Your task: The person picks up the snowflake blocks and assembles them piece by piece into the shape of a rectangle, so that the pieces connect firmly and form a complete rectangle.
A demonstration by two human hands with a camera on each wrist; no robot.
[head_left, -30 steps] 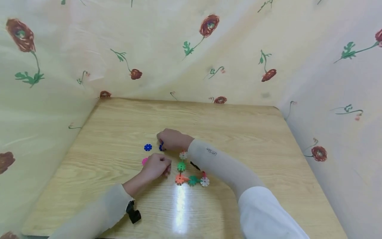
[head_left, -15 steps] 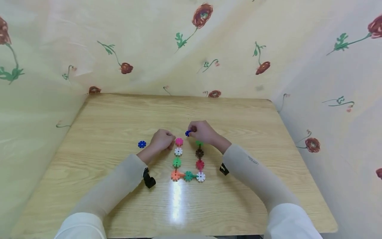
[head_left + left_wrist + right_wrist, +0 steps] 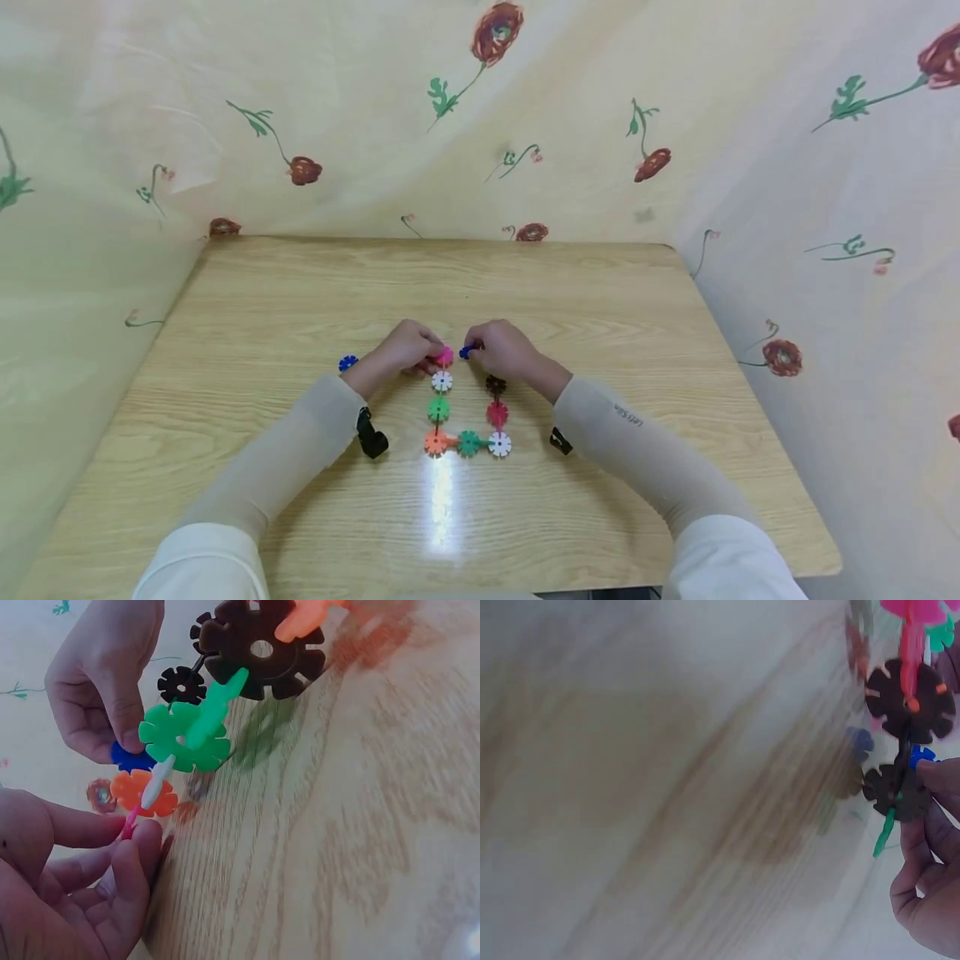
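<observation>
In the head view my left hand [image 3: 408,343] pinches the pink notched snowflake disc [image 3: 446,357], the far end of a chain's left side. Below it are a white disc [image 3: 442,382], a green one [image 3: 438,409] and an orange one [image 3: 435,442]. Just across a small gap, my right hand [image 3: 506,350] pinches a blue snowflake disc [image 3: 465,352]. A dark brown disc [image 3: 896,793] lies close by these fingers in the right wrist view; whether it joins the blue one I cannot tell. Down the right side, a brown disc [image 3: 495,385] and a red disc [image 3: 497,413] show.
A teal disc [image 3: 468,443] and a white disc [image 3: 499,444] form the chain's near side. Another blue disc [image 3: 347,363] lies on the wooden table [image 3: 600,300], partly behind the left wrist. Flower-printed sheeting [image 3: 360,100] surrounds the table's back and sides.
My right hand carried the blue disc from the left across to the right, then nearer the pink disc. The left hand moved up to the chain's end and now grips the pink disc.
</observation>
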